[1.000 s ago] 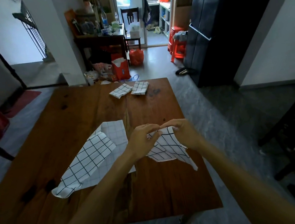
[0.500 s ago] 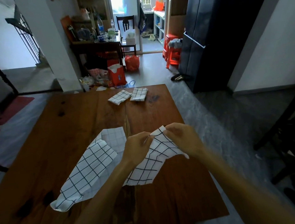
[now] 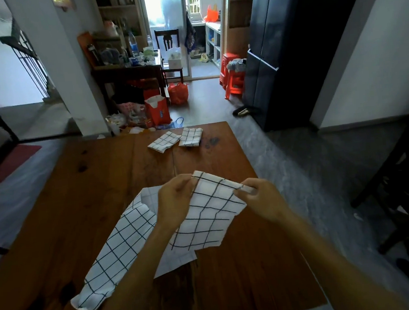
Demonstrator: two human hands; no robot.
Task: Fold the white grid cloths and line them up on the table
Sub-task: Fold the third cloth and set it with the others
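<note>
I hold a white grid cloth [image 3: 210,216] above the wooden table [image 3: 235,288], spread between both hands. My left hand [image 3: 175,202] pinches its upper left corner and my right hand [image 3: 259,199] pinches its upper right corner; the rest hangs down toward the tabletop. A second white grid cloth [image 3: 118,251] lies unfolded and rumpled on the table to the left, partly hidden under my left forearm. Two folded grid cloths [image 3: 164,142] [image 3: 191,136] lie side by side near the table's far edge.
A dark stain [image 3: 211,142] marks the table beside the folded cloths. Beyond the far edge stand red bags [image 3: 157,109], a cluttered dark desk [image 3: 126,70] and red stools [image 3: 232,78]. A dark chair [image 3: 404,186] is at the right.
My hands have moved apart, spreading the held cloth out from a bunched shape into a flatter sheet. The cloth on the left and the two folded ones have not moved.
</note>
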